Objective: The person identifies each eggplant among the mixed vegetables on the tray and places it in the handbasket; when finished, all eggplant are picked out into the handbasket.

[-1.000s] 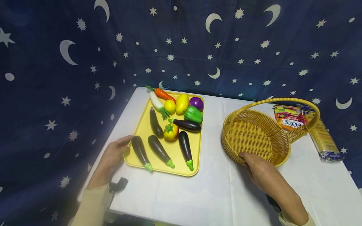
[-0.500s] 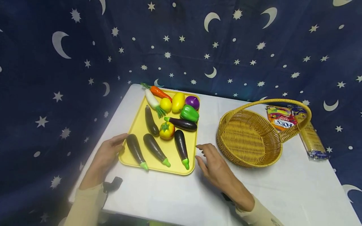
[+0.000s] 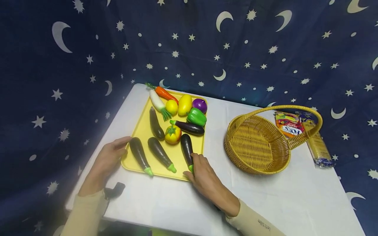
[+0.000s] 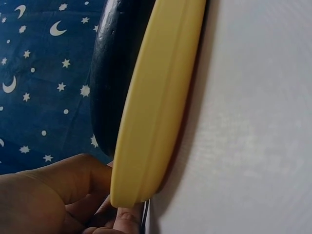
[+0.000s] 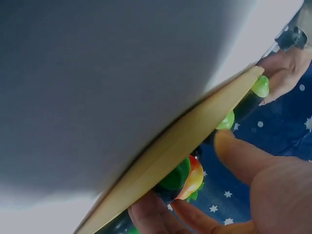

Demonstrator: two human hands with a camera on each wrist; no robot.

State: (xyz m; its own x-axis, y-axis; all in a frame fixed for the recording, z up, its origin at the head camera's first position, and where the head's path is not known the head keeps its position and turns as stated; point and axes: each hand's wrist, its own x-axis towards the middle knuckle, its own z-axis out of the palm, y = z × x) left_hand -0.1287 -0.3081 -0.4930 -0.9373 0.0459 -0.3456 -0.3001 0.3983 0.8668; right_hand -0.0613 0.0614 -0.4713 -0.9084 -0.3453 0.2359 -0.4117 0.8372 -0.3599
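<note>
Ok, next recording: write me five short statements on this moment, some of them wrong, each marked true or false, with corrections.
1. The left hand holds the yellow tray by its edge. True.
2. The right hand is at the eggplant nearest the tray's front right corner. True.
3. The wicker basket stands to the right of the tray. True.
4. The right hand grips the basket's handle. False: it is at that eggplant, away from the basket.
5. The tray holds only eggplants. False: a carrot and a green pepper, among others, lie there too.
</note>
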